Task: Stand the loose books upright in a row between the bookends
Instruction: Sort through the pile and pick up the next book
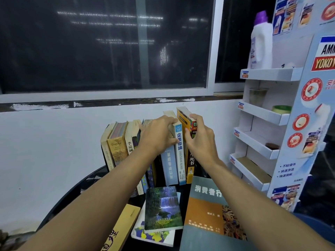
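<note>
Left hand (156,135): fingers curl over the blue-spined book (179,153).
Right hand (199,138): fingers pinch the yellow book (181,115).
Waterfall book (163,209): lies flat.

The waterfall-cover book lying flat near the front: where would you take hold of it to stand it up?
Probably the near short edge, coming from the person's side. The waterfall book lies flat on a white book, so that raised edge lets fingers slip under with the thumb on the cover. Its right side sits close to the grey and orange book.

4 loose books (163,209) lie before the upright row (145,151).
</note>
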Available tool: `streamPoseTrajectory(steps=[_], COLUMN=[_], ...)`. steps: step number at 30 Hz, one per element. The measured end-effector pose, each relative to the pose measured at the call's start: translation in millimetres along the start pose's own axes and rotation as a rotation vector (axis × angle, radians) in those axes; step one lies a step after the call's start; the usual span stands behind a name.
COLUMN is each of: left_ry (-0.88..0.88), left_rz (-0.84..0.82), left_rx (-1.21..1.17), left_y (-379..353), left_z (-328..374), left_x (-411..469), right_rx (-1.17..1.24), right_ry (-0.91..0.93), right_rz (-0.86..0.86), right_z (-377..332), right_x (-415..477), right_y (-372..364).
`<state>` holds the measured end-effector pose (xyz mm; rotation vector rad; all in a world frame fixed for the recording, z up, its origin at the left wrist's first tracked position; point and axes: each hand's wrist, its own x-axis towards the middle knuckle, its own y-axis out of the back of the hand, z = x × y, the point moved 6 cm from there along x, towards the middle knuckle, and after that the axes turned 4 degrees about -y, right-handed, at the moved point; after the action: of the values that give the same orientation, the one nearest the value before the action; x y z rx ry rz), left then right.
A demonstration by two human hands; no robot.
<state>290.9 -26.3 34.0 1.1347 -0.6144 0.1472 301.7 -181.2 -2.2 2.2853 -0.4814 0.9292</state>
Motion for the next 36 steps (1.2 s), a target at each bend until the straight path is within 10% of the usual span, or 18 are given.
streamPoseTrajectory(steps=[16, 36], left_ry=[0.014, -0.059], left_rz=[-0.016, 0.015], left_rx=[0.019, -0.007], left_y=[2, -3], left_z=[3, 11], left_x=[-4, -4], right_rx=[0.051, 0.054], right_ry=[-0.040, -0.075], right_rz=[-0.631, -0.629], right_z=[-1, 4], right_x=[11, 7], right_y=[9, 7])
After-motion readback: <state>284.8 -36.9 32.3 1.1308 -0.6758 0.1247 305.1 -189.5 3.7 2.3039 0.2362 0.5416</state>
